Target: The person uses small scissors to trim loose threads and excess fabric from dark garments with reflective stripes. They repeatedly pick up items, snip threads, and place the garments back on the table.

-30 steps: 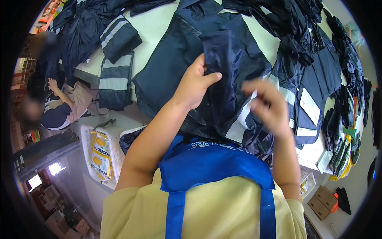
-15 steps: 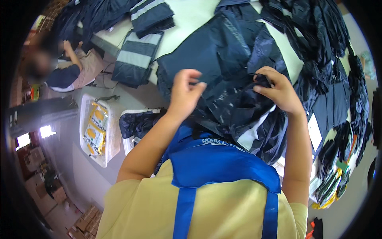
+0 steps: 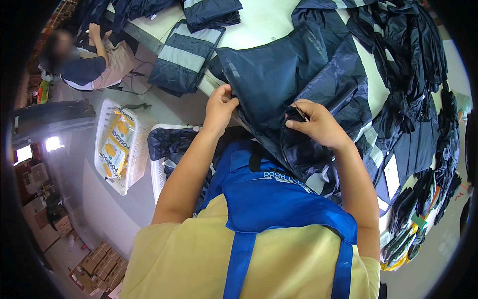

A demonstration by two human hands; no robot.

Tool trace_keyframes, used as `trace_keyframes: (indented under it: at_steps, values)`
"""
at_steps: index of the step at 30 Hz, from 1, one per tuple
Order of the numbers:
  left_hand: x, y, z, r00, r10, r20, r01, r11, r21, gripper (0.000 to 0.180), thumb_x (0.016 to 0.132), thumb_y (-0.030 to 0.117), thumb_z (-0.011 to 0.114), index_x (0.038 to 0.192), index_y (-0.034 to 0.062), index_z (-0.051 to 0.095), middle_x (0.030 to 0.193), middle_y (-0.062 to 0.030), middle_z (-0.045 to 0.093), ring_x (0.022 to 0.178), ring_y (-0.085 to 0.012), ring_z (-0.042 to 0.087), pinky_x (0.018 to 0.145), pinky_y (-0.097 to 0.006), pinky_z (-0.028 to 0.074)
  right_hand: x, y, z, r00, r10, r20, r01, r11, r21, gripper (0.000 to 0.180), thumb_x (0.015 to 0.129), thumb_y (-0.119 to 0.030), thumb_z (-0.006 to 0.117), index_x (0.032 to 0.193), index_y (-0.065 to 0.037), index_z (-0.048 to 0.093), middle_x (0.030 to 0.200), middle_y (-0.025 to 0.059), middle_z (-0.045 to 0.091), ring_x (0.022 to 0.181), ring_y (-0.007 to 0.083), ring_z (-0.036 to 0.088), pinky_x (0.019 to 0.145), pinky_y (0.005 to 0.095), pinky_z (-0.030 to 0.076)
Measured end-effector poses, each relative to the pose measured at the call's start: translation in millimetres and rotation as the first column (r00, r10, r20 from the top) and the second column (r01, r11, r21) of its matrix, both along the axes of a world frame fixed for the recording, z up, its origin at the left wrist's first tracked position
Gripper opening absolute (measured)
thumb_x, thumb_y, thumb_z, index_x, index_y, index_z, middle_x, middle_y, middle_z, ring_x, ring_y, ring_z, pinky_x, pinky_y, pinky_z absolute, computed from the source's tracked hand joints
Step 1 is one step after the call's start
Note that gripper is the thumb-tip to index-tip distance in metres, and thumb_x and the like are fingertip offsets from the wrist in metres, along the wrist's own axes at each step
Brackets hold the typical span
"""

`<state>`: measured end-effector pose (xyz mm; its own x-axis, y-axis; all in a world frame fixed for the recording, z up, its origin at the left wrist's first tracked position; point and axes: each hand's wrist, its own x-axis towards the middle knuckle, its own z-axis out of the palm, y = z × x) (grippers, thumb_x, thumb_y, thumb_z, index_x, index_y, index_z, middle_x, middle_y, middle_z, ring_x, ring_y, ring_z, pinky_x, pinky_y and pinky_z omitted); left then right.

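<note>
A dark navy rain jacket (image 3: 279, 70) of thin shiny cloth lies spread over the table in front of me, its front parted along a zip. My left hand (image 3: 219, 112) pinches the left zip edge between thumb and fingers. On the other front edge my right hand (image 3: 314, 122) is closed, with a bunched dark piece at its fingertips. Whether a small tool is also in that grip I cannot tell. The jacket's lower part gathers against my blue apron (image 3: 284, 199), where a pale patch of it shows.
Folded dark garments with grey bands (image 3: 181, 62) sit at the table's far left. More dark garments (image 3: 408, 60) heap along the right. A white basket (image 3: 137, 164) with yellow-and-white packets stands at left, beside another holding dark cloth (image 3: 172, 144). A seated person (image 3: 87, 67) is beyond.
My left hand has gone from hovering empty to pinching the jacket's zip edge. The right hand has moved left and slightly nearer, and the front now lies more spread, showing the zip.
</note>
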<state>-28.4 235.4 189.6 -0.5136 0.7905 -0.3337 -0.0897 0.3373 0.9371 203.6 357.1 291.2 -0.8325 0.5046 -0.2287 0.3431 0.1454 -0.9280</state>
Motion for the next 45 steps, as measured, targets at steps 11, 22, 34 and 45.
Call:
trace_keyframes:
  at_steps: [11, 22, 34, 45]
  values:
    - [22, 22, 106, 0.641, -0.24, -0.729, 0.565, 0.791, 0.235, 0.016, 0.088, 0.007, 0.059, 0.098, -0.0047, 0.061, 0.083, -0.0145, 0.063, 0.07, -0.0217, 0.062, 0.064, -0.03, 0.048, -37, -24, 9, 0.981, -0.065, -0.181, 0.108, 0.965, 0.24, 0.017, 0.076, -0.007, 0.071, 0.087, 0.001, 0.061, 0.102, 0.0153, 0.059, 0.075, 0.0289, 0.058, 0.068, 0.0339, 0.046]
    - [33, 29, 150, 0.473, 0.133, -0.871, 0.438, 0.822, 0.363, 0.014, 0.07, 0.002, 0.074, 0.082, 0.005, 0.066, 0.09, -0.0058, 0.066, 0.081, -0.0236, 0.058, 0.07, -0.033, 0.047, -2, -27, 41, 0.998, -0.014, -0.066, 0.035, 0.94, 0.34, 0.019, 0.074, -0.007, 0.071, 0.087, 0.001, 0.06, 0.087, 0.0131, 0.057, 0.074, 0.0321, 0.057, 0.065, 0.0366, 0.046]
    - [44, 12, 181, -0.014, 0.035, -0.999, 0.46, 0.888, 0.025, 0.009, 0.077, 0.015, 0.069, 0.083, 0.0129, 0.063, 0.078, 0.0001, 0.061, 0.088, -0.0212, 0.054, 0.078, -0.037, 0.036, 9, -47, 37, 0.941, -0.255, -0.221, 0.337, 0.739, 0.583, 0.023, 0.067, 0.001, 0.067, 0.09, -0.002, 0.062, 0.101, 0.0097, 0.061, 0.079, 0.0311, 0.063, 0.067, 0.0353, 0.052]
    - [43, 24, 173, 0.431, 0.048, -0.901, 0.53, 0.795, 0.296, 0.012, 0.076, 0.0, 0.068, 0.082, 0.0033, 0.059, 0.091, -0.0089, 0.067, 0.085, -0.0254, 0.059, 0.077, -0.034, 0.044, 27, -51, 44, 0.971, -0.128, -0.203, 0.22, 0.814, 0.537, 0.023, 0.069, 0.004, 0.064, 0.091, -0.002, 0.06, 0.103, 0.0093, 0.059, 0.081, 0.0247, 0.063, 0.067, 0.0317, 0.051]
